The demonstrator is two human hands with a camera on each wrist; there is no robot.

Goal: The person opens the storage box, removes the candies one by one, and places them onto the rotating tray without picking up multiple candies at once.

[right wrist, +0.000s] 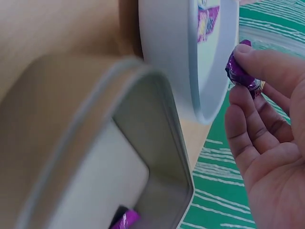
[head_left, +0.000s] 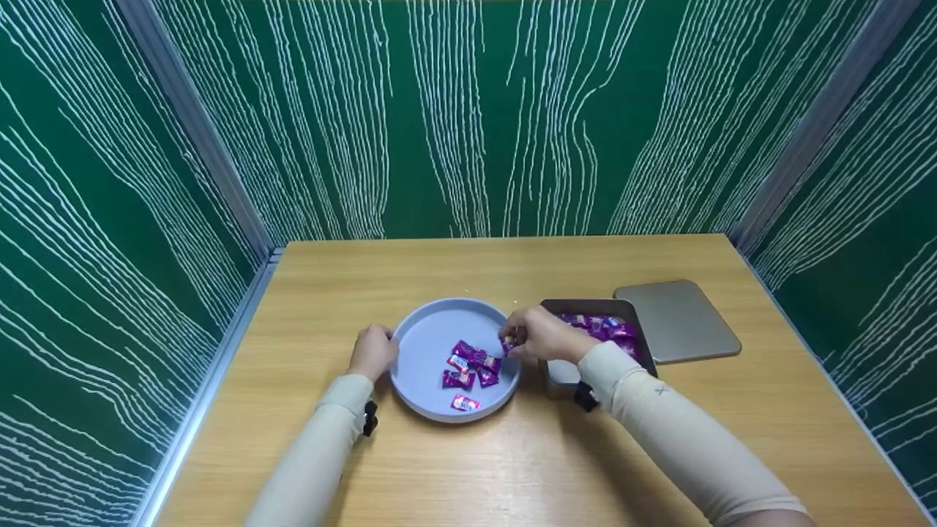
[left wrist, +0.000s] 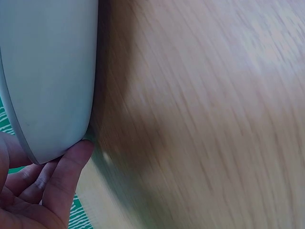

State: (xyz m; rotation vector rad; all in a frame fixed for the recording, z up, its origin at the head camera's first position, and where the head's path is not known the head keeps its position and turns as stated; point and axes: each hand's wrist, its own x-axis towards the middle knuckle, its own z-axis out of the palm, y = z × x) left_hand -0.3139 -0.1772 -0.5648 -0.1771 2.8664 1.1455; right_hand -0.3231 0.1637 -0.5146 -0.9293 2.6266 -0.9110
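Observation:
A round, pale blue-white plate with a raised rim stands on the table, several purple-wrapped candies lying inside it. At its left side my left hand grips the rim, thumb and fingers on either side of the wall. Over the plate's right rim, my right hand pinches one purple-wrapped candy between thumb and fingers. Just right of the plate is an open metal tin holding more purple candies; my right forearm partly covers it. One candy shows inside the tin in the right wrist view.
The tin's flat grey lid lies on the wooden table, right behind the tin. Green walls with white streaks enclose the table at the back and both sides.

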